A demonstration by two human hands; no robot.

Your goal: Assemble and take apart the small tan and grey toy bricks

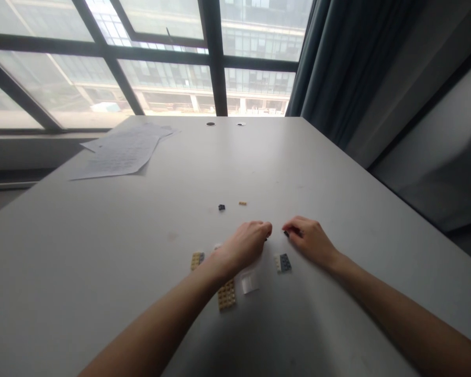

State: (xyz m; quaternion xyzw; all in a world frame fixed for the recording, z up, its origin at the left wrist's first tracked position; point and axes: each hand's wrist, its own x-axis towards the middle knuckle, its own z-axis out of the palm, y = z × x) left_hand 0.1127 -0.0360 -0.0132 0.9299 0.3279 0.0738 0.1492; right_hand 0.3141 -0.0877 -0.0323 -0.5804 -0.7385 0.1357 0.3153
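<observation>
My right hand is closed, its thumb and fingers pinching a small black toy brick just over the table. Facing it, my left hand has its fingers curled down together. A dark bit of a small piece peeks out under its fingertips; most of it is hidden. Below the hands lies a white and dark grey brick block. Beneath my left forearm are a tan brick plate, a tan and grey block partly covered by the arm, and a clear piece.
Farther off on the white table lie a small black brick and a thin yellow brick. Printed papers spread at the back left. Two round holes pierce the far edge before the window. A dark curtain hangs at right.
</observation>
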